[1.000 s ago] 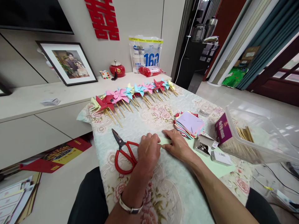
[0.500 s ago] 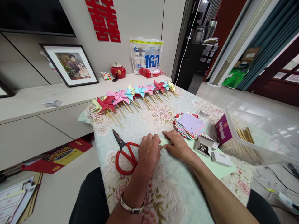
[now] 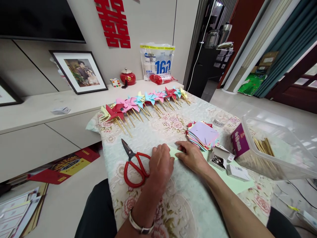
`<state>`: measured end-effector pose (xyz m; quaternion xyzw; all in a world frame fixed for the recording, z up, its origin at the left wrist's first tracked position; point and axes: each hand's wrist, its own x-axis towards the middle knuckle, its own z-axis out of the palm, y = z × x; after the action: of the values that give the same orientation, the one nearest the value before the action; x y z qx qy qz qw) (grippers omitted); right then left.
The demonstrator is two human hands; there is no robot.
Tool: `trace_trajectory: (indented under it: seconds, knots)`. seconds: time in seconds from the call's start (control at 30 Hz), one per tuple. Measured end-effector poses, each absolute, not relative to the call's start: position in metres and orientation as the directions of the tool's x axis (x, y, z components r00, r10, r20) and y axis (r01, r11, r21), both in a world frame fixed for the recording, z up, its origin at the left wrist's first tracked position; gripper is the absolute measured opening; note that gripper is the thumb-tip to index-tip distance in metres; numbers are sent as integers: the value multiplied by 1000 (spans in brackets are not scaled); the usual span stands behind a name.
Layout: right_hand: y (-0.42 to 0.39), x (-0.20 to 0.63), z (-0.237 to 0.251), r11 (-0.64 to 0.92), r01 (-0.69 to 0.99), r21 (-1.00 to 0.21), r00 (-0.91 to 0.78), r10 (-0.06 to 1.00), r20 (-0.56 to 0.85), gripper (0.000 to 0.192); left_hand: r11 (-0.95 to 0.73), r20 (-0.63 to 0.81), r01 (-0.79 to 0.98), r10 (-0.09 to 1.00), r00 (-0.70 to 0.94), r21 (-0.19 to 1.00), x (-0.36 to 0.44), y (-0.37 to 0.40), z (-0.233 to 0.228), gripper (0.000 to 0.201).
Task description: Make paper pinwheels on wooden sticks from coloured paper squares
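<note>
A small piece of light green paper lies on the table between my two hands, much of it hidden under them. My left hand is curled over its left part, fingers bent and pressed down. At the other side, my right hand has its thumb and fingers closed around the paper's edge. Red-handled scissors rest beside my left hand, blades pointing away. Beyond my right hand is a stack of coloured paper squares, a lilac one on top. Near my right forearm stands an open small box of metal fasteners.
Several finished paper pinwheels on sticks line the table's far edge. A clear plastic bin holding wooden sticks is at the right. A small white box sits on a larger green sheet. The flowered tablecloth covers the table.
The whole view has shifted slightly. My hands are a little further apart, and more of the green paper shows between them. The scissors and stack stay in place.
</note>
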<state>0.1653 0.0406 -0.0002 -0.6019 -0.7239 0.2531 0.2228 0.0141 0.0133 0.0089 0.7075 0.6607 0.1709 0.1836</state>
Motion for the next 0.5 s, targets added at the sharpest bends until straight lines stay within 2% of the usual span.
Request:
trace_trajectory:
  seconds: [0.17,0.27,0.4,0.5]
  knots:
    - [38,166,2,86,694,-715,-154,988,-31,45,-25,9,827,1000,25,562,13,14,7,29]
    - [39,167,1,58,561,-826,-87,996,10,41,24,-13,726,1000,-21,687,13,18,4,38]
    - [43,165,-1,5,113,-994,26,1000,8,44,95,-81,386,995,-51,918,16,25,0,41]
    - [43,162,2,-59,-201,-978,14,998,-63,50,181,-182,19,982,46,983,19,27,0,31]
